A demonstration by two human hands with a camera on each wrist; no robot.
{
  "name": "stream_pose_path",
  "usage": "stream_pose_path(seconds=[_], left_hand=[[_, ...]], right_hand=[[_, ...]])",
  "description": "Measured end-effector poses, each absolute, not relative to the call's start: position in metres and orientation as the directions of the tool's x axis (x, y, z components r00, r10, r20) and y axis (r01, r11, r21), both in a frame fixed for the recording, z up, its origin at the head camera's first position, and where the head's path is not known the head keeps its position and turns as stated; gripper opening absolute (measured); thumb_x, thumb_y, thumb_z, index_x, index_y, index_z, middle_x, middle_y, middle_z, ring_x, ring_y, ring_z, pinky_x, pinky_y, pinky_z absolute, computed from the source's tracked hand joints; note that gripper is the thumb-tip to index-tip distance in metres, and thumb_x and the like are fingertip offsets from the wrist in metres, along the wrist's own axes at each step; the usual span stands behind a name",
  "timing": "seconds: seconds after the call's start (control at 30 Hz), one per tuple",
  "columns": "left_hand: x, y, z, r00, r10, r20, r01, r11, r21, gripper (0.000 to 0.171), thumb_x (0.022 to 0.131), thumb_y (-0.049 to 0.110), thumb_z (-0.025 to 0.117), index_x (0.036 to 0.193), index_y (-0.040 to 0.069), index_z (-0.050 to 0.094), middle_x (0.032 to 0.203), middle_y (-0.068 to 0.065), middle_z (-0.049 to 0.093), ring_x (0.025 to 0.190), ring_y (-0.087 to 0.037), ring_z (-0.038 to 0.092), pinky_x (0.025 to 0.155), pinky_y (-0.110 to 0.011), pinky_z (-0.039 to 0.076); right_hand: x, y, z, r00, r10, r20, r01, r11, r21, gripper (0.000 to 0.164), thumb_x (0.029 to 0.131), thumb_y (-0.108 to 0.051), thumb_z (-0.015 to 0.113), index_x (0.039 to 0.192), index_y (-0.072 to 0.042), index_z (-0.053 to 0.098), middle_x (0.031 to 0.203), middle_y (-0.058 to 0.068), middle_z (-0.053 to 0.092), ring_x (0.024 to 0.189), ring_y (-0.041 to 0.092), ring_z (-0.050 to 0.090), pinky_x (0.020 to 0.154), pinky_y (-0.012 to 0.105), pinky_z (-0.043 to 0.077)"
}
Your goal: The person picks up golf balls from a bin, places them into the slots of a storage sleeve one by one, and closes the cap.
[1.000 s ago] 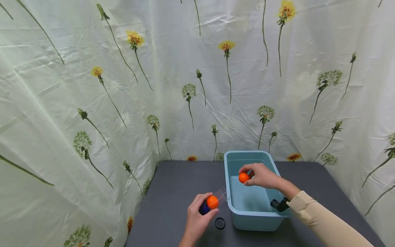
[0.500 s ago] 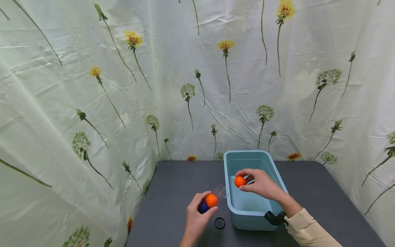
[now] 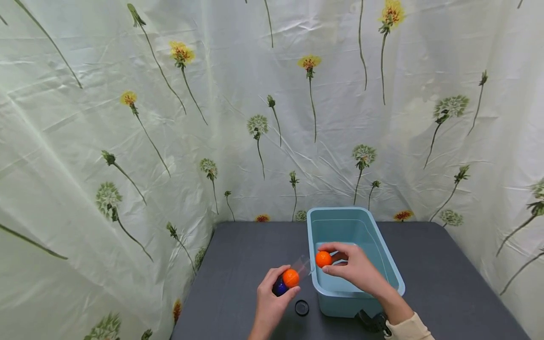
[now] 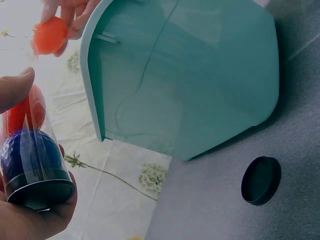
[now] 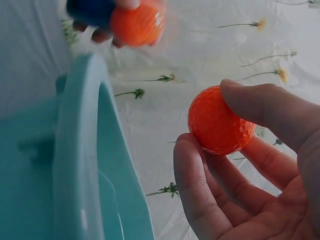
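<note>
My left hand [image 3: 272, 295] grips a clear plastic tube [image 3: 302, 267] with a black base, tilted toward the bin. Inside the tube a dark blue golf ball [image 4: 31, 152] sits at the base, with an orange golf ball [image 3: 291, 278] against it. Between thumb and fingertips my right hand [image 3: 354, 269] pinches another dimpled orange golf ball [image 5: 217, 120]. That ball is over the left rim of the light blue bin [image 3: 361, 295], a short way right of the tube's mouth. A round black cap [image 3: 301, 308] lies on the table below the tube.
The bin stands on a dark grey table [image 3: 250, 250], its left wall close beside the tube. A pale curtain [image 3: 238, 94] printed with dandelions hangs behind and to the left of the table. A black wrist device [image 3: 370, 322] sits at the right cuff.
My right hand has moved left and toward me with its orange golf ball, from over the bin's middle to its left rim. The left hand and tube have stayed nearly still.
</note>
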State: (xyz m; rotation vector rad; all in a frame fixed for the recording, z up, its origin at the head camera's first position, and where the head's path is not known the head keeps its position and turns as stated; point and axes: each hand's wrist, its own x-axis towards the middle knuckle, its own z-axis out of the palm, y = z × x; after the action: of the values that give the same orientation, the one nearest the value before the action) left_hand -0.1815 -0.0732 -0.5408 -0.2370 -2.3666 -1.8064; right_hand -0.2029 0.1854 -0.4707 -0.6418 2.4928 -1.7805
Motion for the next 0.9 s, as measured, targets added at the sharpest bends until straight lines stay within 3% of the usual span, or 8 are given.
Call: stream_pose_path(seconds=[0.3,0.43,0.9], left_hand=[[-0.181,-0.074,-0.547,-0.966,0.057,0.251,0.257,0.262,0.930,0.053,0.077,0.020,0.089,0.125,0.024,0.067,0.114,0.005,0.063,0.104,-0.015,0.060,0.093,-0.027,0.050],[-0.179,-0.073,-0.546,-0.963,0.064,0.262,0.270,0.264,0.926,0.050,0.078,0.024,0.089,0.124,0.028,0.067,0.113,0.006,0.063,0.103,-0.014,0.061,0.092,-0.027,0.050],[-0.181,-0.074,-0.547,-0.958,0.087,0.272,0.285,0.289,0.914,0.052,0.078,0.029,0.089,0.125,0.025,0.068,0.112,0.011,0.062,0.103,-0.014,0.061,0.092,-0.028,0.051]], right_hand=[[-0.192,0.168,-0.471,-0.944,-0.289,0.161,-0.227,0.213,-0.950,0.042,0.087,-0.021,0.081,0.126,-0.018,0.067,0.118,0.005,0.068,0.095,0.029,0.068,0.076,0.038,0.059],[-0.190,0.163,-0.470,-0.938,-0.308,0.162,-0.233,0.212,-0.949,0.040,0.087,-0.020,0.081,0.125,-0.019,0.067,0.118,0.004,0.069,0.096,0.029,0.067,0.077,0.036,0.058],[-0.192,0.161,-0.471,-0.929,-0.338,0.154,-0.243,0.241,-0.939,0.039,0.089,-0.021,0.079,0.126,-0.015,0.067,0.119,0.007,0.068,0.095,0.030,0.066,0.078,0.034,0.057]])
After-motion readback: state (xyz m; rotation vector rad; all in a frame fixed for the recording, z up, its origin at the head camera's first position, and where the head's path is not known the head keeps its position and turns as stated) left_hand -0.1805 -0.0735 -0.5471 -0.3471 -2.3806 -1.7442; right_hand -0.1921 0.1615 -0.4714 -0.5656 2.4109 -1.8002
